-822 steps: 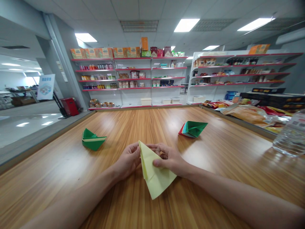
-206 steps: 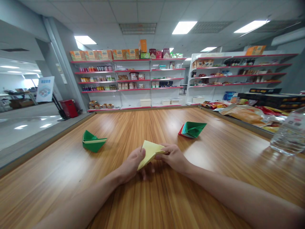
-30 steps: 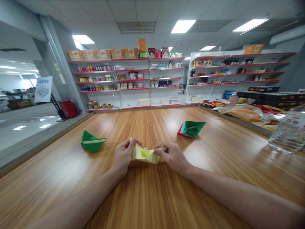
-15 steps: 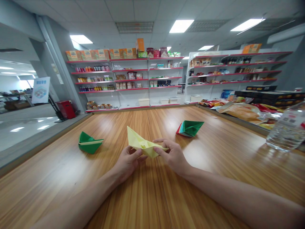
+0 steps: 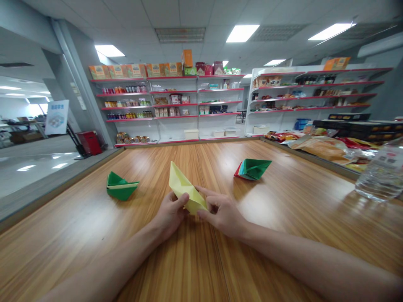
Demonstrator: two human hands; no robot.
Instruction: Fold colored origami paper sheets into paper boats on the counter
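Observation:
A pale yellow folded paper boat [image 5: 184, 186] is held just above the wooden table [image 5: 151, 268], tilted with one point up to the left. My left hand [image 5: 171, 212] grips its near left side, thumb on the front and fingers behind. At its lower right end, my right hand [image 5: 222, 212] pinches the paper with the thumb, its index finger stretched along the far edge. To the left lies a green paper boat [image 5: 121, 186] with a pale strip inside. A green paper boat [image 5: 253, 169] with red, white and blue layers at one end rests to the right.
At the right edge stands a clear plastic bottle [image 5: 379, 176]. Snack bags [image 5: 321, 147] and stacked black boxes [image 5: 349, 128] lie beyond the table's right side. Stocked shelves [image 5: 173, 105] line the back. A red box [image 5: 90, 142] sits on the floor at left.
The yellow boat has turned more upright, its right end swinging down and inward. My right hand has shifted slightly left and lower with it. The view has moved a little.

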